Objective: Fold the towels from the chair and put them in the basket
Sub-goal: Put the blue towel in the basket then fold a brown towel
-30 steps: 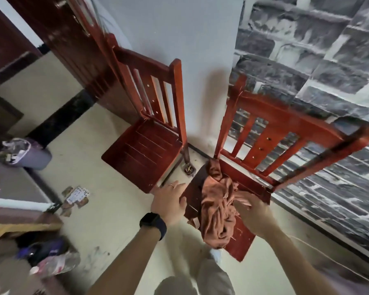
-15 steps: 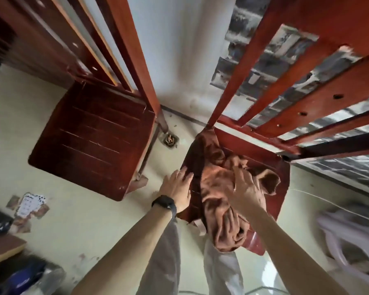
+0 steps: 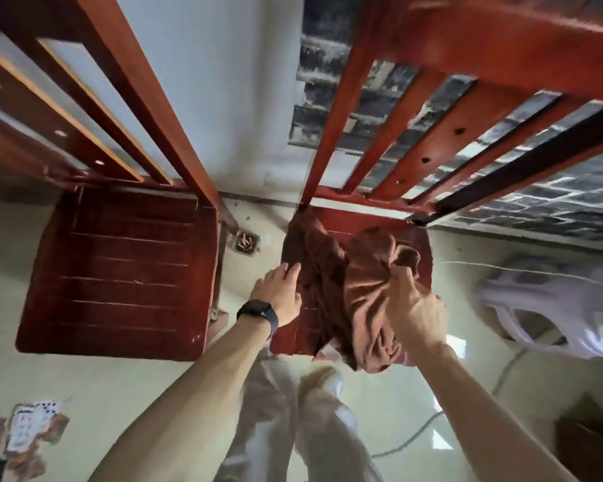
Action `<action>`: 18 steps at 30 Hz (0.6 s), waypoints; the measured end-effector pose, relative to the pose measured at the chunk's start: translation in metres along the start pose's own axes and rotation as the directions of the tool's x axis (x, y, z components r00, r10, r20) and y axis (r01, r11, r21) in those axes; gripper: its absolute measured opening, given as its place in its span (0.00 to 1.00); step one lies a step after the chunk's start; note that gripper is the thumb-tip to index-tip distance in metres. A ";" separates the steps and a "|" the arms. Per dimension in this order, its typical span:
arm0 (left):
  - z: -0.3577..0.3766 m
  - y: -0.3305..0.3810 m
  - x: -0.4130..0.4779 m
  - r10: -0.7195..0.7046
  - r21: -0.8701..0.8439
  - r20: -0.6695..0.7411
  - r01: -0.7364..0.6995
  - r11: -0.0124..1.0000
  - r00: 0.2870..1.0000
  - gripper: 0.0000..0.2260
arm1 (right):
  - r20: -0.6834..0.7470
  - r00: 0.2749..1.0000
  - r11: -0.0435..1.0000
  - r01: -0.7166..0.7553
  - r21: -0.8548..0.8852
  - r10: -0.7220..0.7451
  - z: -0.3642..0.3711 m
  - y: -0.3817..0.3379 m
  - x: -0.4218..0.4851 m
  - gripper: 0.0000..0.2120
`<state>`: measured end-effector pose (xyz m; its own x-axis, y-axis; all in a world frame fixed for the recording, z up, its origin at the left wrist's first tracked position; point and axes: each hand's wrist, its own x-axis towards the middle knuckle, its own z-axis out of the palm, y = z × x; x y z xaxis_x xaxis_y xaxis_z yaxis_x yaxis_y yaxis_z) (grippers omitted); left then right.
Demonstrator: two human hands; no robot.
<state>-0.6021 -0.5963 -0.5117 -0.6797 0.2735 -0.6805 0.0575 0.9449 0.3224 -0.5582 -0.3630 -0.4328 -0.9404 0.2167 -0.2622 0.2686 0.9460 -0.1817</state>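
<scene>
- Brown towel (image 3: 355, 290) lies crumpled on the seat of the right chair (image 3: 422, 245), centre of the frame, its lower end hanging past the seat's front edge
- Right hand (image 3: 415, 307) is closed around a bunched fold of the towel, at its right side
- Left hand (image 3: 279, 293) lies flat with fingers together at the seat's left edge, fingertips touching the towel's left side
- Black watch (image 3: 258, 316) on the left wrist
- Second chair (image 3: 119, 269) stands bare at left
- White basket (image 3: 550, 311), blurred, at the right edge
</scene>
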 end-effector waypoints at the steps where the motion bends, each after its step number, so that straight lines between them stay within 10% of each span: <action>1: -0.021 0.009 -0.006 0.023 -0.017 -0.041 -0.024 1.000 0.999 0.29 | -0.030 1.000 1.000 -0.002 0.013 0.003 -0.019 0.000 -0.007 0.11; 7: -0.126 0.094 -0.061 0.248 -0.160 -0.273 -0.298 0.941 0.930 0.22 | -0.117 0.985 0.981 -0.107 0.159 0.127 -0.104 -0.010 -0.035 0.03; 12: -0.120 0.098 -0.070 0.331 -0.063 -0.327 -0.369 0.927 0.885 0.20 | 0.239 0.953 0.967 -0.222 0.126 0.188 -0.057 -0.019 -0.036 0.21; 18: -0.033 0.023 -0.036 0.263 0.055 -0.135 -0.258 0.965 0.955 0.24 | 0.339 0.890 0.913 -0.373 0.164 0.303 0.016 -0.015 -0.011 0.38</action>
<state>-0.6007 -0.5907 -0.4579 -0.7330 0.4854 -0.4765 0.2708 0.8509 0.4502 -0.5489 -0.3831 -0.4420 -0.6850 0.3980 -0.6102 0.6305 0.7434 -0.2230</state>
